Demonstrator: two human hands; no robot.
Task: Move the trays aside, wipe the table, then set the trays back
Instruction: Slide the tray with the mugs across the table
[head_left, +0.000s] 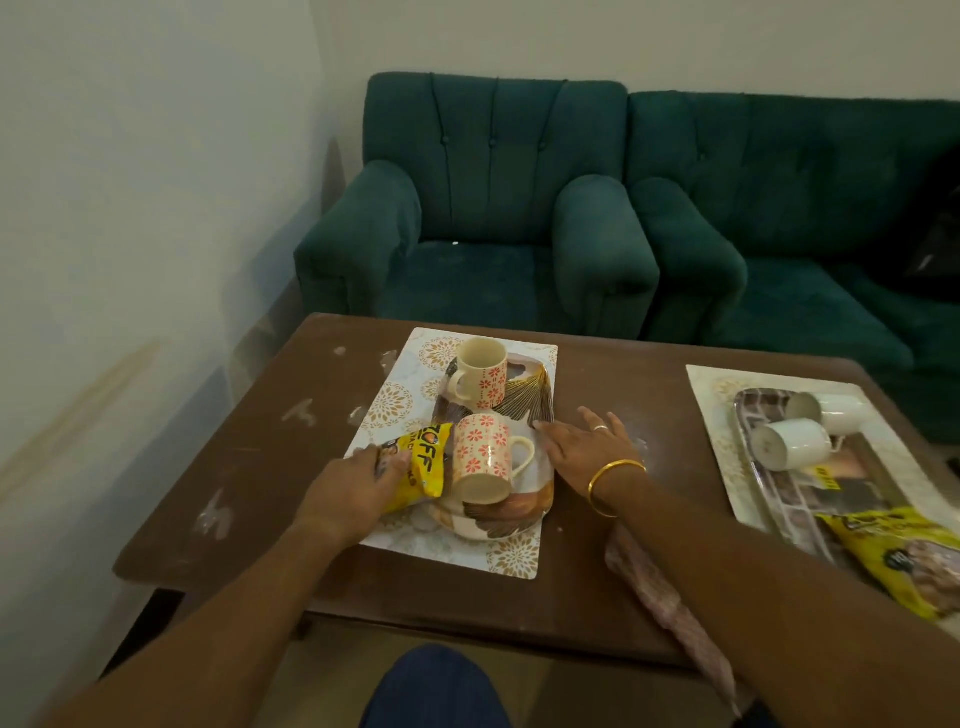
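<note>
A patterned tray (524, 512) lies on a white floral placemat (402, 395) at the middle of the brown table (270, 467). On it stand an upright flowered mug (480, 371) and an upside-down flowered mug (483, 457), beside a yellow snack packet (421, 462). My left hand (348, 493) grips the tray's left edge under the packet. My right hand (587, 444) lies with straight fingers against the tray's right edge. A second tray (779, 488) on its own placemat (727, 441) sits at the right with two white cups (800, 441) lying on their sides and another yellow packet (898, 556).
A pinkish cloth (670, 608) hangs over the table's near edge under my right forearm. White smears (301, 413) mark the table's left side. Two green armchairs (483, 218) stand behind the table. A white wall runs along the left.
</note>
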